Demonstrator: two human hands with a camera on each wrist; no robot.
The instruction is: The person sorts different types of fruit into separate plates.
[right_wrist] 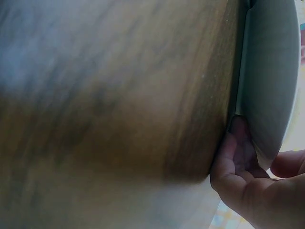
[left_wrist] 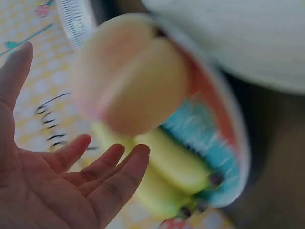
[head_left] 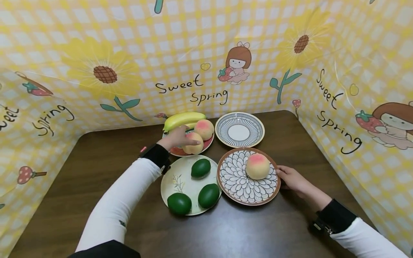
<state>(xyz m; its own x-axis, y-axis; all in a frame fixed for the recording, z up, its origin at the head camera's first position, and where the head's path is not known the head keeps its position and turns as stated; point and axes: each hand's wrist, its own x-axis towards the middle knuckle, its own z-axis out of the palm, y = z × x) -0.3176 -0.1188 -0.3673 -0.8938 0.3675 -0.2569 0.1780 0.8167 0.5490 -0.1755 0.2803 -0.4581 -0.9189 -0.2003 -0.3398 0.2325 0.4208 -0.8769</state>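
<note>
My left hand reaches over the small red-and-blue plate at the back left. In the left wrist view its fingers are spread and relaxed beside a peach, not curled round it. On that plate lie a front peach, a rear peach and yellow bananas. My right hand grips the right rim of a brown-rimmed petal-pattern plate, thumb above and fingers beneath, as the right wrist view shows with the pale plate underside. One peach sits on this plate.
A cream plate at front left bears three green lemon-shaped fruits. Behind the petal-pattern plate stands a bare blue-lined white plate. The plates stand close together on a dark wooden table, with a yellow checked cloth around the back and sides.
</note>
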